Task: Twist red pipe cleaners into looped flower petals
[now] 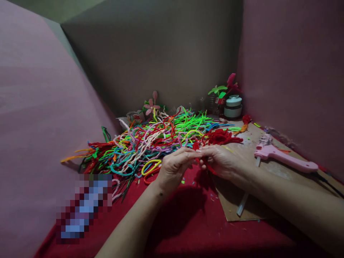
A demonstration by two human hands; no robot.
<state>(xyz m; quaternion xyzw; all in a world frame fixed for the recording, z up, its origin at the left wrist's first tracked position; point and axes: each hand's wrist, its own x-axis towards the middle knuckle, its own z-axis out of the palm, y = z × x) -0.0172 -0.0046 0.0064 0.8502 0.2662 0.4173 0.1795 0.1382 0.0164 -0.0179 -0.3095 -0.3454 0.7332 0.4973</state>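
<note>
No legible brands or writing; one item at lower left is pixelated, unreadable.

Surface: bench (188, 229) w/ red cloth cover; brown cardboard sheet (249, 204) laid on its right side. Enclosed on three sides by panels: pinkish left and right, grey-brown at back. Lighting dim.

Hands: left hand (173, 166) and right hand (221, 161) meet at centre, fingertips touching, both pinched shut on a red pipe cleaner piece (204, 163) held just above the cloth, near edge of the pile. Piece partly hidden by fingers; shape not clear.

Surroundings: large multicolour pipe cleaner pile (150, 139) behind the hands. Pink glue gun (285, 159) on cardboard, right of hands, apart. Small pipe-cleaner flowers (152, 104) and a lidded jar (233, 106) at back.
</note>
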